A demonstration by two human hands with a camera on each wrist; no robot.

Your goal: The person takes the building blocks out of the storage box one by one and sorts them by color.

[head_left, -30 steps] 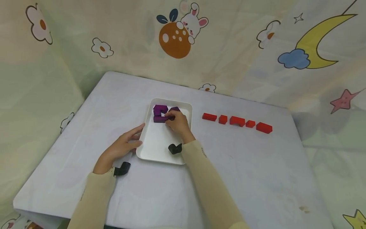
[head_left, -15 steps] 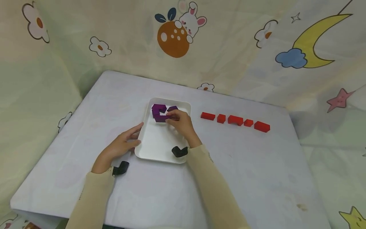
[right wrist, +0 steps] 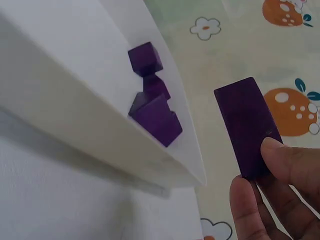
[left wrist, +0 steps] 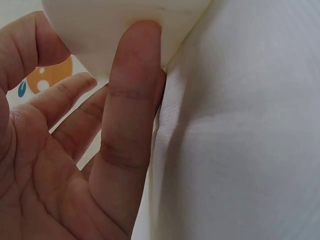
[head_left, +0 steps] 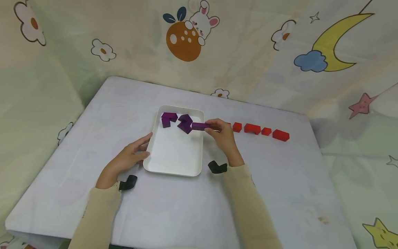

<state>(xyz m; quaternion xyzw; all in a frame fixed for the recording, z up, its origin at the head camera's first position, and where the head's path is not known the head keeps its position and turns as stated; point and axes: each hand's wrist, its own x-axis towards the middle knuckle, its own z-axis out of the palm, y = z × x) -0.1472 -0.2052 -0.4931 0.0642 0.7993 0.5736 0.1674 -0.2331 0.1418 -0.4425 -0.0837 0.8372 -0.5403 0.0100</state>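
A purple rectangular block (head_left: 199, 126) is pinched between the thumb and fingers of my right hand (head_left: 221, 134), raised over the right rim of the white tray (head_left: 172, 159). In the right wrist view that block (right wrist: 244, 127) stands out beyond the tray, its lower end between the fingertips. Several other purple blocks (head_left: 185, 123) lie at the tray's far end, with more purple blocks (head_left: 169, 118) to their left. My left hand (head_left: 125, 159) rests against the tray's left side with extended fingers. The left wrist view has its thumb (left wrist: 132, 95) pressed flat on the tray's outer wall (left wrist: 100, 30).
A row of red blocks (head_left: 252, 128) lies on the white-covered table (head_left: 264, 200) right of the tray; my right hand partly covers the leftmost one. Behind the table hangs a patterned cloth (head_left: 133, 31). A black wrist piece (head_left: 217, 167) juts from the right sleeve.
My right hand has lifted the purple rectangular block off the purple group and carried it right, to the tray's rim. The left hand keeps its place at the tray's side.
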